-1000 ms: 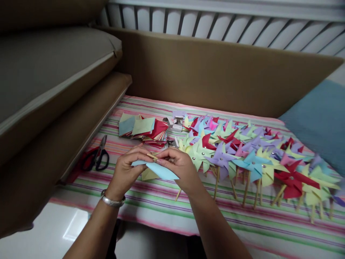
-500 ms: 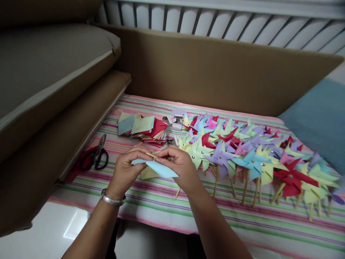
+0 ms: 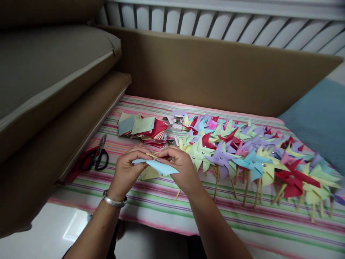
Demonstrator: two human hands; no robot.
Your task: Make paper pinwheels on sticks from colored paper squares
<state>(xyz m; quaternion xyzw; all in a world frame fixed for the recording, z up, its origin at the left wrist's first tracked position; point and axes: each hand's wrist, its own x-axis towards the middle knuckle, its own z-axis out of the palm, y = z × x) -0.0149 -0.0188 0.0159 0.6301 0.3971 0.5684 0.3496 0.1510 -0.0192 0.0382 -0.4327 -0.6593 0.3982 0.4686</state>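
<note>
Between my two hands is a light blue paper pinwheel [image 3: 162, 168], held above the striped cloth. The end of its thin wooden stick [image 3: 151, 155] shows between my fingertips. My left hand [image 3: 128, 167], with a silver bracelet at the wrist, is closed on the pinwheel's left side. My right hand [image 3: 176, 162] is closed too, its fingers pinching at the stick and the paper from the right. Under the hands lies a yellowish paper square [image 3: 150, 173], partly covered. The fingers hide where paper and stick meet.
Many finished pinwheels [image 3: 253, 163] on sticks fill the right side of the striped cloth [image 3: 167, 208]. Stacked paper squares [image 3: 147, 127] and small opened boxes [image 3: 176, 124] lie behind my hands. Dark-handled scissors [image 3: 98, 154] rest at left on something red. Large brown cushions [image 3: 81, 104] stand along the left edge.
Both hands stay almost in place, still gripping the blue pinwheel. The whole view has shifted very slightly.
</note>
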